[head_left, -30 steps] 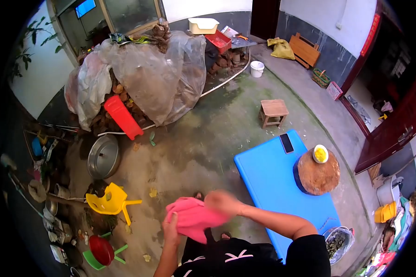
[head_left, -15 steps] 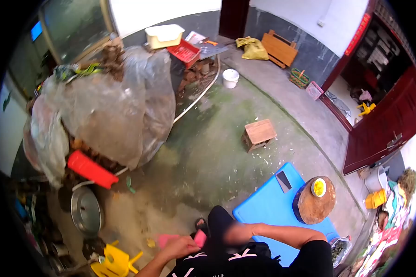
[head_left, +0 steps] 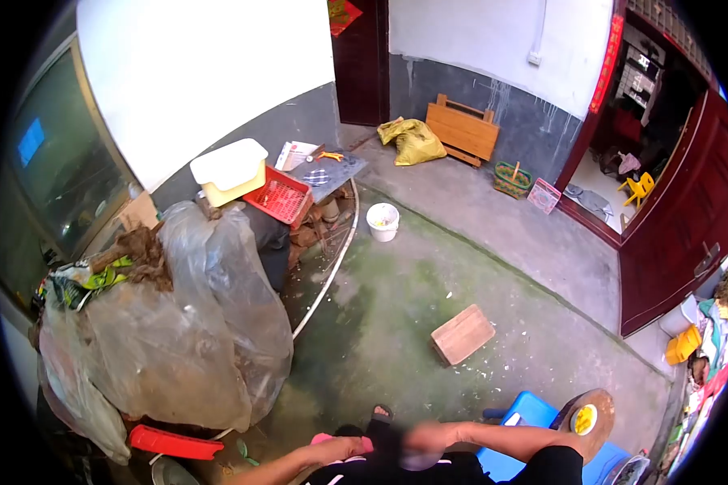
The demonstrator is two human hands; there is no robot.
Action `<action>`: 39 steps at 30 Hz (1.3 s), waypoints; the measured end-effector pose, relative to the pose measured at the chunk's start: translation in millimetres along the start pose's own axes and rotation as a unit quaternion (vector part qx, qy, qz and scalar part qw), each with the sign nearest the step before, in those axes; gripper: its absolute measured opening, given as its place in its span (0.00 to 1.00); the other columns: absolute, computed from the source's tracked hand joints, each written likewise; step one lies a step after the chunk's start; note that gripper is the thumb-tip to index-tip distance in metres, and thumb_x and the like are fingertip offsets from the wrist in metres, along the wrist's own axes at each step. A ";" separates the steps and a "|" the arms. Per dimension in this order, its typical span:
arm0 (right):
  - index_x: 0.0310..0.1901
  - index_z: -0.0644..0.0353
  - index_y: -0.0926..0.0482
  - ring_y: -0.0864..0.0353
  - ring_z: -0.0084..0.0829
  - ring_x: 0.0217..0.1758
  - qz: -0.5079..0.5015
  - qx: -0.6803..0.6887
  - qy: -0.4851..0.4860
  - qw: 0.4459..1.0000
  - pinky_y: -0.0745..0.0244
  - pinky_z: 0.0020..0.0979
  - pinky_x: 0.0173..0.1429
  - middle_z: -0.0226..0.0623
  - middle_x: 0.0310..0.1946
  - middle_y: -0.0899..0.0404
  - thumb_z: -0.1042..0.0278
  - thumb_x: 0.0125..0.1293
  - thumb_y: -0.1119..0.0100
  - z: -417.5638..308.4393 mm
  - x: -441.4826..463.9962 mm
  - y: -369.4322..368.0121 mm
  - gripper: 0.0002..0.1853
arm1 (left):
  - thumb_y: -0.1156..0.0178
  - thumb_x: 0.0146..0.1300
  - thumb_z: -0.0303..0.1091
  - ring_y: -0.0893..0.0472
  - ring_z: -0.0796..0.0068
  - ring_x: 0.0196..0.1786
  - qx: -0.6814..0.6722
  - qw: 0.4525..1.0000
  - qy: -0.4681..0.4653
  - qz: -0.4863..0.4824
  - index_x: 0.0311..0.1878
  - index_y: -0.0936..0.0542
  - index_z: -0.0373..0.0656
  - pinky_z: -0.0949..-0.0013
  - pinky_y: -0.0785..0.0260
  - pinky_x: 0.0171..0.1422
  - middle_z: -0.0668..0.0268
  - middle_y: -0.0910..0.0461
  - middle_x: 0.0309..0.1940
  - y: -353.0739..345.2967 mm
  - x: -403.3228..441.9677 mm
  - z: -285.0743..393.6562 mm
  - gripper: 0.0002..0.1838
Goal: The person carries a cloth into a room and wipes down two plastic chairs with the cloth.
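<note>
At the bottom of the view, my left hand is closed on a pink cloth, with pink showing on both sides of the fingers. My right hand is beside it over my dark-clothed lap, smeared by motion, so I cannot make out its fingers or anything in them. To the right is a low blue table, partly hidden by my right arm. On it a round wooden block carries a white bowl of yellow pieces.
A wooden stool stands on the concrete ahead, a white bucket farther off. On the left, plastic sheeting covers a pile, with a red plastic piece below. A dark red door stands open at right.
My view has tilted upward, so the stool, table and pile sit lower in the picture. The pink cloth stays in my left hand; my right hand is blurred in both frames.
</note>
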State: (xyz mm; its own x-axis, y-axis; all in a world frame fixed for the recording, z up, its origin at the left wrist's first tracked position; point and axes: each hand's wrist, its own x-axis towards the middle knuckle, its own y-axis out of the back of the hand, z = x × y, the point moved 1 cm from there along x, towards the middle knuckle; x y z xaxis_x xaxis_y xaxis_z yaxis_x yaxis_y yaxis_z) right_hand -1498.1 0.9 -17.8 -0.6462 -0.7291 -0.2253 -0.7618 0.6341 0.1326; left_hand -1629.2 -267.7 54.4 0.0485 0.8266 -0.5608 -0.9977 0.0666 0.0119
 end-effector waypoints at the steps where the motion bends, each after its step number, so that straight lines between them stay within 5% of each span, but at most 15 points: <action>1: 0.27 0.56 0.27 0.33 0.32 0.24 -0.014 0.016 -0.021 1.000 0.34 0.38 0.31 0.37 0.21 0.30 0.52 0.68 0.43 0.2 -2.7 21.3 0.18 | 0.39 0.65 0.37 0.28 0.74 0.43 -0.007 0.998 -0.055 -0.021 0.36 0.21 0.39 0.66 0.34 0.48 0.65 0.26 0.35 26.4 8.1 19.4 0.10; 4: 0.34 0.61 0.31 0.38 0.15 0.34 0.010 0.113 -0.099 0.989 0.38 0.22 0.35 0.17 0.29 0.34 0.78 0.62 0.51 -39.8 -17.2 100.5 0.01 | 0.39 0.70 0.38 0.29 0.76 0.43 0.000 0.994 -0.103 -0.045 0.39 0.20 0.38 0.69 0.34 0.52 0.67 0.27 0.38 99.5 49.5 33.1 0.11; 10: 0.47 0.63 0.22 0.27 0.13 0.44 0.071 0.110 -0.096 0.987 0.29 0.21 0.48 0.21 0.40 0.21 0.75 0.71 0.50 -38.3 5.2 260.5 0.08 | 0.44 0.71 0.33 0.28 0.77 0.44 0.009 0.989 -0.110 -0.098 0.40 0.20 0.38 0.72 0.35 0.52 0.70 0.27 0.39 274.6 127.2 90.8 0.09; 15: 0.43 0.61 0.20 0.26 0.13 0.42 0.154 0.153 -0.152 0.964 0.28 0.21 0.48 0.20 0.37 0.21 0.72 0.72 0.47 -61.7 -0.5 395.9 0.06 | 0.42 0.68 0.33 0.27 0.76 0.40 0.003 0.980 -0.157 -0.122 0.40 0.18 0.38 0.70 0.33 0.46 0.67 0.25 0.36 403.7 212.3 148.7 0.08; 17: 0.42 0.61 0.20 0.26 0.13 0.41 0.164 0.319 -0.186 0.915 0.28 0.21 0.46 0.20 0.36 0.21 0.72 0.73 0.47 -39.4 -8.1 425.1 0.06 | 0.41 0.67 0.34 0.27 0.75 0.38 0.026 0.974 -0.173 -0.147 0.39 0.18 0.38 0.69 0.33 0.44 0.67 0.25 0.35 446.7 242.5 173.7 0.09; 20: 0.42 0.60 0.20 0.25 0.13 0.41 0.212 0.385 -0.200 0.876 0.28 0.21 0.46 0.20 0.36 0.21 0.71 0.73 0.46 -58.0 -17.5 485.9 0.06 | 0.41 0.66 0.35 0.26 0.73 0.34 0.065 0.974 -0.161 -0.145 0.36 0.20 0.37 0.67 0.33 0.41 0.66 0.24 0.33 505.4 279.1 219.1 0.10; 21: 0.41 0.60 0.19 0.26 0.12 0.35 0.249 0.431 -0.180 0.848 0.29 0.19 0.41 0.16 0.32 0.23 0.70 0.72 0.42 -59.3 -17.8 508.8 0.05 | 0.43 0.70 0.33 0.25 0.74 0.42 0.087 0.973 -0.094 -0.190 0.38 0.21 0.37 0.71 0.33 0.49 0.67 0.25 0.39 528.2 293.5 237.0 0.08; 23: 0.41 0.62 0.20 0.25 0.13 0.36 0.233 0.422 -0.176 0.859 0.28 0.20 0.43 0.19 0.33 0.21 0.71 0.71 0.43 -33.1 -20.7 562.2 0.05 | 0.43 0.70 0.33 0.24 0.73 0.43 0.046 0.976 -0.090 -0.195 0.39 0.20 0.37 0.70 0.32 0.49 0.66 0.24 0.40 561.1 328.6 233.3 0.08; 24: 0.40 0.63 0.20 0.25 0.13 0.36 0.221 0.387 -0.161 0.881 0.28 0.20 0.43 0.20 0.33 0.21 0.72 0.71 0.43 -13.0 -23.0 596.2 0.05 | 0.43 0.70 0.33 0.24 0.73 0.43 0.031 0.977 -0.090 -0.191 0.40 0.20 0.37 0.70 0.31 0.49 0.65 0.23 0.40 580.1 351.2 228.9 0.08; 25: 0.39 0.63 0.21 0.26 0.14 0.37 0.199 0.293 -0.185 0.917 0.29 0.20 0.44 0.20 0.32 0.23 0.73 0.71 0.44 -3.9 -23.3 637.1 0.04 | 0.45 0.70 0.38 0.24 0.78 0.32 0.023 0.983 -0.147 -0.104 0.40 0.19 0.42 0.68 0.32 0.40 0.67 0.22 0.29 592.4 365.9 226.1 0.11; 28: 0.38 0.62 0.22 0.28 0.14 0.36 0.153 0.154 -0.174 0.960 0.29 0.21 0.42 0.21 0.31 0.24 0.74 0.71 0.45 27.5 -30.0 755.8 0.03 | 0.44 0.70 0.38 0.24 0.77 0.29 0.056 0.994 -0.070 -0.060 0.41 0.19 0.43 0.70 0.30 0.40 0.66 0.21 0.29 649.3 421.1 247.2 0.10; 33: 0.43 0.58 0.19 0.26 0.15 0.34 0.032 0.339 -0.271 0.900 0.33 0.20 0.37 0.22 0.31 0.22 0.66 0.68 0.39 45.1 -57.2 949.4 0.06 | 0.42 0.70 0.42 0.19 0.71 0.34 0.104 0.985 -0.134 0.014 0.46 0.17 0.42 0.68 0.27 0.47 0.63 0.18 0.33 746.6 497.0 328.2 0.13; 38: 0.48 0.57 0.20 0.21 0.16 0.39 0.099 0.267 -0.160 0.945 0.32 0.21 0.36 0.24 0.35 0.19 0.65 0.71 0.41 60.2 -12.6 1104.7 0.09 | 0.41 0.70 0.41 0.17 0.68 0.45 0.097 0.971 -0.174 0.134 0.46 0.16 0.41 0.68 0.26 0.51 0.60 0.15 0.41 829.7 522.9 387.5 0.14; 39: 0.49 0.56 0.20 0.21 0.16 0.40 0.108 0.258 -0.122 0.952 0.32 0.21 0.36 0.25 0.36 0.19 0.64 0.71 0.42 66.6 2.0 1131.5 0.09 | 0.41 0.70 0.38 0.18 0.68 0.46 -0.020 0.992 -0.001 0.127 0.45 0.16 0.38 0.68 0.27 0.53 0.60 0.15 0.43 857.5 509.8 433.3 0.12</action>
State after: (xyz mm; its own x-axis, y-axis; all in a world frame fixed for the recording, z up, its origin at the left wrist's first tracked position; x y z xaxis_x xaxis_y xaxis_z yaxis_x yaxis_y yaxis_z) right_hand -2358.3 734.1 67.5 -0.7070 -0.5268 -0.4719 -0.4478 0.8499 -0.2778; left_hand -2439.7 453.0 137.5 -0.2041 0.8147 -0.5428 -0.9789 -0.1654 0.1197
